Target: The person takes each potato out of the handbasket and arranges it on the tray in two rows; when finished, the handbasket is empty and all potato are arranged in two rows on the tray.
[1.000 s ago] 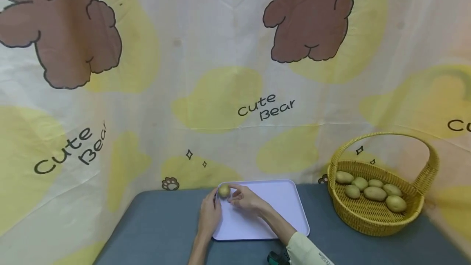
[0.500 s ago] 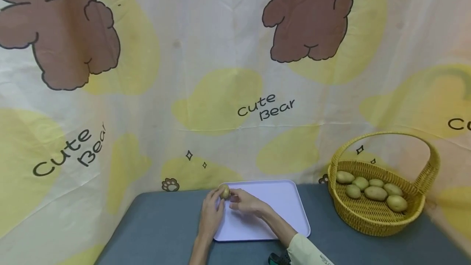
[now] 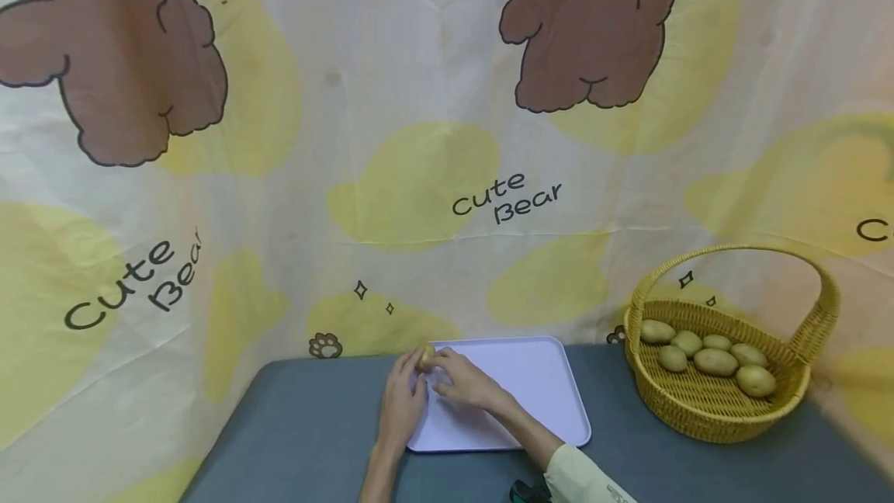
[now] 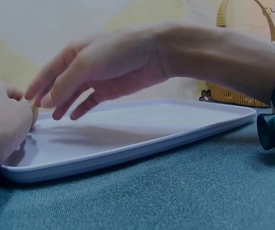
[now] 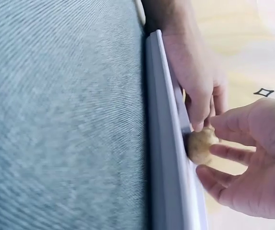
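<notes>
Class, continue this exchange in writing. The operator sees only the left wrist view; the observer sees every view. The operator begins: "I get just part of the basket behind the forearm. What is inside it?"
Observer: The head view shows seven potatoes in the basket.
Operator: What is the left hand touching? I see mostly its back.
Observer: In the right wrist view, its fingertips meet another potato.
Operator: Is that one at the near or far side of the tray?
Observer: The far side; the head view puts it by the far left corner, as the person sees it.
</notes>
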A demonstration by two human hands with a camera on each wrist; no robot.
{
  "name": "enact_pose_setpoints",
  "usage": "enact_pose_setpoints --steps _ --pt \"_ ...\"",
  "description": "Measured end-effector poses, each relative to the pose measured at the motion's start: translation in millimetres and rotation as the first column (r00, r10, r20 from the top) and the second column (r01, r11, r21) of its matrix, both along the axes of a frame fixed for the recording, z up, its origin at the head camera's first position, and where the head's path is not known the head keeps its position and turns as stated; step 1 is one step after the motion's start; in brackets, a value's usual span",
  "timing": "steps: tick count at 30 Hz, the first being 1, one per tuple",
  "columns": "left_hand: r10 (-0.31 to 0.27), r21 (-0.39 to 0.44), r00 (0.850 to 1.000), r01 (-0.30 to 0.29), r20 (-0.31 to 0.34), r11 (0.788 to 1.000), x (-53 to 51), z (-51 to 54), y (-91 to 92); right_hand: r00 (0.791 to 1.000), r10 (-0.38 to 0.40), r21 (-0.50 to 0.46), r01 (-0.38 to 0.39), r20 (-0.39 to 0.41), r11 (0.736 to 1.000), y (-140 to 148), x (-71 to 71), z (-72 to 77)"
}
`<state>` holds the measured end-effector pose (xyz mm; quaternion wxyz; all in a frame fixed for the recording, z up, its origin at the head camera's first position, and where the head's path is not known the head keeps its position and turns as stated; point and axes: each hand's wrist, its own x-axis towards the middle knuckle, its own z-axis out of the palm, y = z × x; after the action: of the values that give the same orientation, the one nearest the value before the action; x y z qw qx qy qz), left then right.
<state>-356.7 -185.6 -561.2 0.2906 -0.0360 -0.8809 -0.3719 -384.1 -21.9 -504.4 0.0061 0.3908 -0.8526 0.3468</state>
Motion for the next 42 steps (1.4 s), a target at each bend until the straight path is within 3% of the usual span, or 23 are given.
enact_pose_setpoints --steps 7,15,19,24,32,36,42 --pt "0.005 -0.034 1.0 -0.005 0.001 0.999 0.2 -0.9 1.5 0.997 -0.036 0.077 0.03 0.074 0.997 2.3 -0.7 -3.3" --pt "0.009 -0.042 1.0 -0.009 0.005 0.999 -1.0 -3.3 2.4 0.994 0.045 0.114 -0.057 0.103 0.992 16.1 -3.8 9.8" --pt "0.007 -0.038 1.0 -0.007 0.004 0.999 -0.8 -3.9 2.6 0.988 0.025 0.083 -0.038 0.151 0.996 33.4 -3.0 31.5" --pt "-0.003 -0.038 1.0 0.003 -0.007 0.999 0.2 -2.3 2.0 0.981 -0.02 0.013 0.018 0.192 1.0 68.8 3.6 73.7" --pt "-0.009 -0.025 1.0 0.009 -0.012 1.0 -2.3 0.1 -2.6 0.974 -0.148 -0.042 0.157 0.17 0.987 136.5 22.0 133.7" --pt "-0.003 -0.028 1.0 0.003 -0.015 1.0 -2.7 -0.8 -2.2 0.964 -0.18 -0.095 0.202 0.195 0.975 171.2 29.2 148.2" --pt "-0.007 -0.006 0.999 0.008 0.048 1.0 -1.3 -0.3 0.1 0.944 -0.261 -0.172 0.296 0.2 0.94 220.7 42.2 158.1"
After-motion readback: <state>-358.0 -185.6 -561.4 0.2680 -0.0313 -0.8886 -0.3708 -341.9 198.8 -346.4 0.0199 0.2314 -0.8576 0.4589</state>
